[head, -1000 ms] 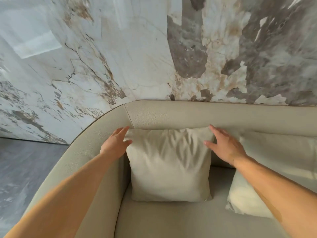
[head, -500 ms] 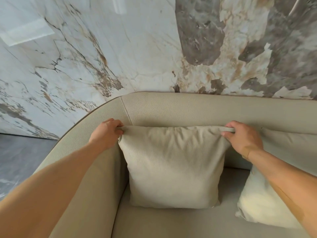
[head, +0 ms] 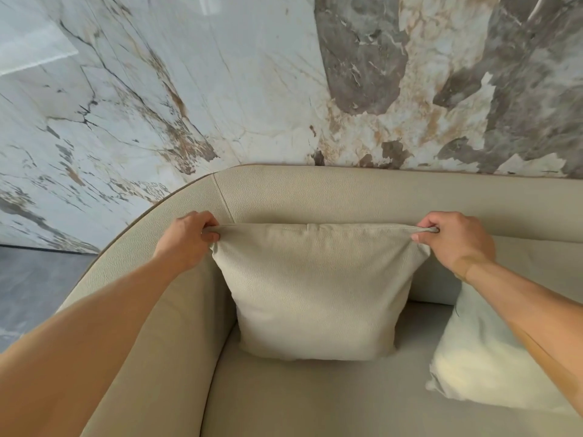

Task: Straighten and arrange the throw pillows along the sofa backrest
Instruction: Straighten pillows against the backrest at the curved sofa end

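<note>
- I see my left hand at the top left corner of the beige pillow; its fingers are curled and pinch that corner
- My right hand does the same at the top right corner; thumb and fingers closed on the fabric, gripping it
- The top edge of the pillow is pulled taut and level between my two hands; the pillow stands upright, its lower edge on the sofa seat, its back against the sofa backrest
- It sits near the curved left end of the sofa, just beside the armrest
- A paler second pillow leans to the right, apart from the first, partly under my right forearm
- Behind the backrest is a marble-patterned wall; a strip of grey floor shows at far left
</note>
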`<state>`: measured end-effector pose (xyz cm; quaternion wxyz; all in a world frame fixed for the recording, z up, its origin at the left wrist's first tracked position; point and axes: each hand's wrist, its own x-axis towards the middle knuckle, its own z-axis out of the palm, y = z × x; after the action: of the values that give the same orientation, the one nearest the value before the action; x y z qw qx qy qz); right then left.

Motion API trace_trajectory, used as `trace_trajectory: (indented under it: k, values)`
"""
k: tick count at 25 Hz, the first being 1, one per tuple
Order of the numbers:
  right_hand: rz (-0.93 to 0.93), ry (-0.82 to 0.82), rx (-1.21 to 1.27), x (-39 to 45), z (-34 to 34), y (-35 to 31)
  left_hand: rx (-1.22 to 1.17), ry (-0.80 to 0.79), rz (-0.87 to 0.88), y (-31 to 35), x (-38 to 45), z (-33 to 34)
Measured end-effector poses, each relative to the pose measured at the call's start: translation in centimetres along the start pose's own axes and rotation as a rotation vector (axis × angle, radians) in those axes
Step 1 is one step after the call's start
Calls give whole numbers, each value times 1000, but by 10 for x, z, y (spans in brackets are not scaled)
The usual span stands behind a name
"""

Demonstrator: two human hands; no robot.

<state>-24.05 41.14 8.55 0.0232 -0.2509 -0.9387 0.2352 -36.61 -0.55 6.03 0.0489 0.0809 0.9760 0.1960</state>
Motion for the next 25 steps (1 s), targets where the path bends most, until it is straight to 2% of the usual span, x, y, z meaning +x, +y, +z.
trace_trajectory:
  k: [3, 5, 6, 7, 9, 12, 15, 17, 21, 25]
  values:
    - [18, 105, 126, -13, 10, -2, -120, 177, -28, 13, -18, 4]
    - [146, 149, 333, -35, 32, 4, -324, 361, -167, 22, -54, 23]
    - [236, 122, 403, -48, 50, 13, -423, 381, -228, 22, -77, 43]
    - [311, 58, 429, -63, 69, 25, -478, 328, -255, 20, -98, 66]
    - [406, -149, 398, -82, 110, 57, -469, 82, -308, 1, -121, 115]
    - [426, -501, 145, -91, 156, 90, -225, -268, -383, -39, -116, 165]
    - [382, -575, 21, -86, 195, 109, -62, -417, -349, -66, -103, 207]
    - [333, -537, -39, -80, 217, 121, -33, -424, -360, -77, -99, 232]
    - [293, -427, -98, -74, 241, 137, -15, -305, -389, -89, -96, 262]
    - [310, -379, -193, -69, 238, 140, 146, -265, -389, -87, -101, 264]
